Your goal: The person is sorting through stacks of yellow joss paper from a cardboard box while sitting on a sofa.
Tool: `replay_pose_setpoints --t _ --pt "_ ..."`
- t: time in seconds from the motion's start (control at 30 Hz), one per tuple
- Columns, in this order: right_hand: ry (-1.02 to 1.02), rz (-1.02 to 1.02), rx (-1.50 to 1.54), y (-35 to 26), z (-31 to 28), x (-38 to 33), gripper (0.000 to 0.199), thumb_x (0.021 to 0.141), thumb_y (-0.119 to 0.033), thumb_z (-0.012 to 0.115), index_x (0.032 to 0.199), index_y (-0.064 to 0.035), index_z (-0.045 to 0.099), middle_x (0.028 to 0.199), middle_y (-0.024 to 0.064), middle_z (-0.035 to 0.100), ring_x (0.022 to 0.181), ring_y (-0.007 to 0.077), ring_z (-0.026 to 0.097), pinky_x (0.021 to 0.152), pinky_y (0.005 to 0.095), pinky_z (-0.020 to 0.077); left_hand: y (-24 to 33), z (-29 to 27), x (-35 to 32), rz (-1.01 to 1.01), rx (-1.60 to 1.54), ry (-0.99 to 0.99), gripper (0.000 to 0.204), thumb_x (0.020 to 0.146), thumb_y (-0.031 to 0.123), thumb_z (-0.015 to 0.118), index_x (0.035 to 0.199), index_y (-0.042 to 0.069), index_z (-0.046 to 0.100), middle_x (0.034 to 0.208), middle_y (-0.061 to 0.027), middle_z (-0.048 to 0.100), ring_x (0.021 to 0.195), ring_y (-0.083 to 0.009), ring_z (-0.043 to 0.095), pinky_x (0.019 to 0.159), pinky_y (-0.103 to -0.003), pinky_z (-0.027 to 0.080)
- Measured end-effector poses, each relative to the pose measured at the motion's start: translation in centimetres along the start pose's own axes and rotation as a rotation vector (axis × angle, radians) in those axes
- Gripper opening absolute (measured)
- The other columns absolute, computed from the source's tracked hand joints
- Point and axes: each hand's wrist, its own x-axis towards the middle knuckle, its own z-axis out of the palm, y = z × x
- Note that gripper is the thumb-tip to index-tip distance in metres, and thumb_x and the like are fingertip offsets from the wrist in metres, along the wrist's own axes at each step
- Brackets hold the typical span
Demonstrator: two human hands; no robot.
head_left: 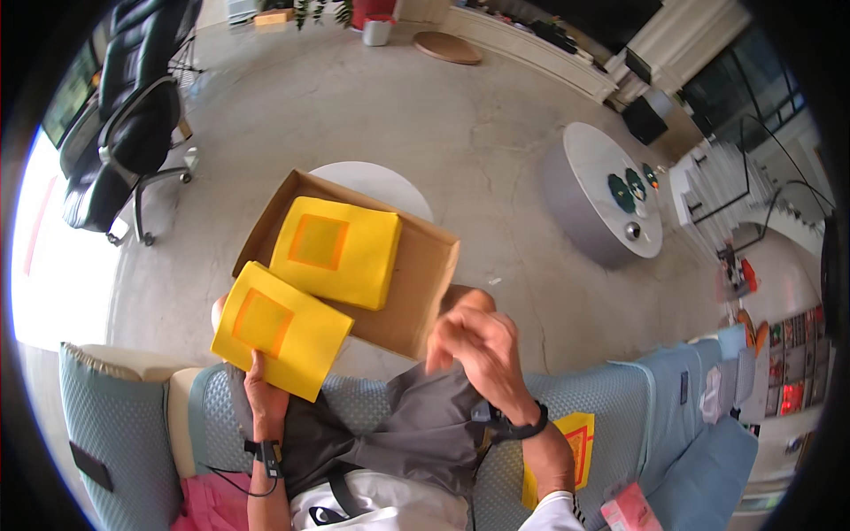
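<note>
My left hand (pixel 265 396) is closed on a yellow paper sheet (pixel 297 357) with an orange square printed on it; the thumb lies on top and the fingers are underneath. Whether it is one sheet or several, I cannot tell. The sheet overlaps the near left corner of a shallow cardboard box (pixel 409 305). Inside the box lies a thick stack of matching yellow paper (pixel 359 243). Just off the box's near right corner, my right hand (pixel 478 350) is curled with its fingers bent down, slightly blurred. Its fingertips are hidden, and nothing shows in them.
A white round table (pixel 390 184) stands beyond the box. I sit on a blue quilted sofa (pixel 584 389); another yellow sheet (pixel 580 442) and a pink packet (pixel 633 511) lie on my right. A black office chair (pixel 124 133) and an oval table (pixel 611 203) stand farther off.
</note>
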Motion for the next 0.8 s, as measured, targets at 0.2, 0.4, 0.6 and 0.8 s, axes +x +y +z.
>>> replay_pose_setpoints --t 0.2,0.4,0.6,0.8 --pt "0.009 -0.376 -0.97 11.8 -1.2 8.3 0.004 0.094 -0.002 0.063 0.095 -0.001 0.059 0.085 0.0171 0.066 0.081 0.034 0.068 0.071 0.0409 0.0562 0.1 0.7 -0.7 0.003 -0.001 -0.063 0.045 0.111 0.029 0.054 0.149 0.005 0.05 0.146 -0.0098 0.059 0.133 -0.0289 0.057 0.114 -0.046 0.045" --pt "-0.141 -0.424 -1.246 13.1 3.2 10.5 0.025 0.087 -0.012 0.075 0.1 -0.002 0.056 0.106 0.0147 0.06 0.106 0.034 0.062 0.075 0.0456 0.0563 0.5 0.5 -0.9 0.018 -0.024 -0.017 0.044 0.111 0.029 0.054 0.148 0.004 0.051 0.146 -0.0093 0.06 0.131 -0.028 0.059 0.113 -0.045 0.046" --pt "-0.238 -0.471 -1.466 15.3 5.9 10.9 0.033 0.084 -0.015 0.078 0.103 -0.0009 0.055 0.108 0.018 0.053 0.108 0.0372 0.057 0.079 0.0493 0.0523 0.1 0.3 -0.6 -0.002 -0.065 -0.003 0.043 0.111 0.028 0.054 0.148 0.005 0.051 0.143 -0.0084 0.061 0.129 -0.0268 0.06 0.112 -0.044 0.048" --pt "-0.267 -0.555 -1.638 16.1 6.3 11.1 0.022 0.083 -0.006 0.068 0.103 -0.0015 0.061 0.104 0.0134 0.058 0.103 0.0293 0.061 0.078 0.0413 0.0535 0.2 -0.5 -0.6 -0.004 -0.106 0.002 0.042 0.112 0.027 0.053 0.147 0.004 0.053 0.144 -0.0073 0.061 0.131 -0.0256 0.058 0.112 -0.042 0.047"
